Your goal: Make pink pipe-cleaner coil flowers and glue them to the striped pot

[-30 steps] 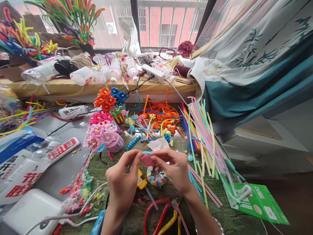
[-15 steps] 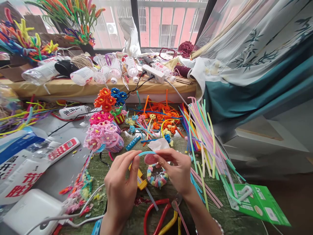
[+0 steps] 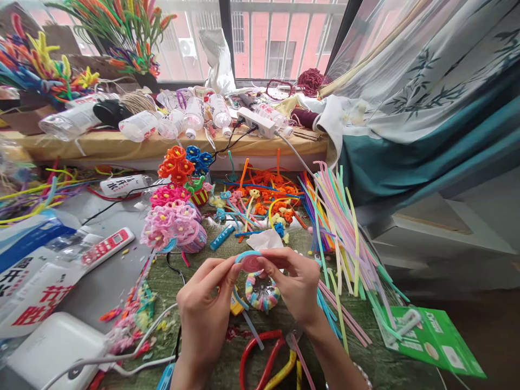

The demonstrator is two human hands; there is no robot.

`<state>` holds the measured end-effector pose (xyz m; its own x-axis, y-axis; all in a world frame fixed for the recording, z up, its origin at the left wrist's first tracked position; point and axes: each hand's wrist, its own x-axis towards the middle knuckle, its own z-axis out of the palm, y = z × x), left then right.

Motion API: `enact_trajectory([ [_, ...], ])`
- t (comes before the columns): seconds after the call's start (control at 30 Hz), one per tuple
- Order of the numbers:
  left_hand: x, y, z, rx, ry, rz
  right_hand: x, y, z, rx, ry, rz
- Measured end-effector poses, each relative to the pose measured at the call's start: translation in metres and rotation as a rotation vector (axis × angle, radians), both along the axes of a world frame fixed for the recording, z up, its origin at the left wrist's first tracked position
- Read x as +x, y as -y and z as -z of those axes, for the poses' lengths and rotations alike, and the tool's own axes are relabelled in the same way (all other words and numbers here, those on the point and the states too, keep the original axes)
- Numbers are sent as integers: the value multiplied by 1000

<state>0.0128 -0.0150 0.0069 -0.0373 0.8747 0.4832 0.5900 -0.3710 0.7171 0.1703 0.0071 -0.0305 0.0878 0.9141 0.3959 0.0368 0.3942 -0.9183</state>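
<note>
My left hand (image 3: 207, 309) pinches a light blue pipe cleaner (image 3: 246, 253) between thumb and fingers. That strip curves over the top edge of a flat pink spiral coil (image 3: 251, 264), and its free tail hangs below my left fingertips. My right hand (image 3: 296, 284) is closed on the coil's right side, thumb in front. Just beneath both hands sits a clear plastic bottle base (image 3: 263, 288) ringed by a pastel fuzzy band (image 3: 251, 297). Partly hidden behind my left hand is a yellow glue gun (image 3: 235, 307) with a translucent glue stick (image 3: 252, 329).
Red-handled cutters (image 3: 244, 363) and a yellow handle (image 3: 284, 374) lie at the front. Pastel pipe cleaners (image 3: 341, 227) fan out at right beside a green card (image 3: 439, 338). Fuzzy flower pots (image 3: 174, 225), a white box (image 3: 57, 352) and cables crowd the left; bottles line the windowsill.
The blue strip now bends closer around the pink coil's upper left edge. My left hand has shifted slightly right and down, and the strip's tail shows below its fingers.
</note>
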Motion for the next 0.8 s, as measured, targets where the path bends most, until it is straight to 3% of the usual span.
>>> enact_trajectory([
  [0.43, 10, 2, -2, -115, 21, 2, -7, 4, 5, 80, 14, 33],
  [0.6, 7, 0, -7, -250, 179, 49, -9, 2, 7, -11, -71, -8],
  [0.8, 8, 3, 0, -259, 368, -35, -9, 1, 3, -153, -190, -79],
])
